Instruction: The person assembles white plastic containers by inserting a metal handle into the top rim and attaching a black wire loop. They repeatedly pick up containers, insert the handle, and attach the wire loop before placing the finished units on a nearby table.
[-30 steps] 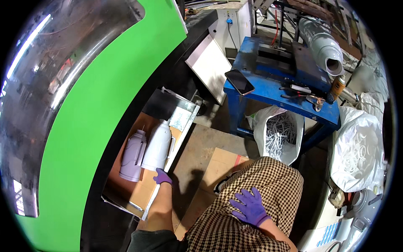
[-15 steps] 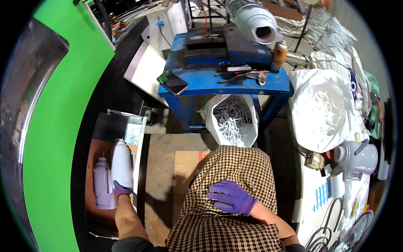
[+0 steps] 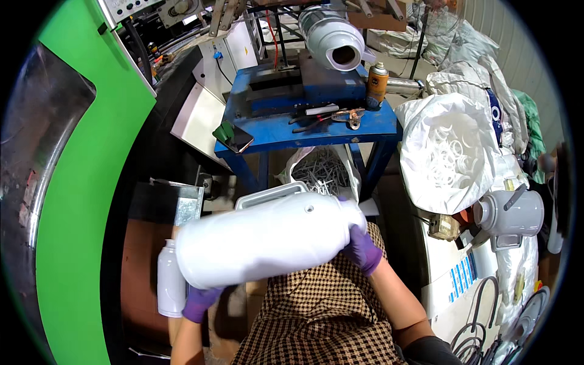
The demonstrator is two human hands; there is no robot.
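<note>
Above the checkered cloth (image 3: 316, 319), the right hand (image 3: 364, 252) held the white flask (image 3: 261, 240) by its neck, grip closed, while the left hand (image 3: 201, 303), closure unseen, propped the base, presumably sharing weight.

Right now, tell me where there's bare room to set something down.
Free: the front of the blue table between phone and pliers; the brown box bottom, left of the flask inside. Crowded: the table's right end, around pliers and spray can.

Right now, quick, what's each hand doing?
Left hand: holding the white flask from below, near its wide end; fingers mostly hidden.
Right hand: holding the same flask by its narrow end.
</note>
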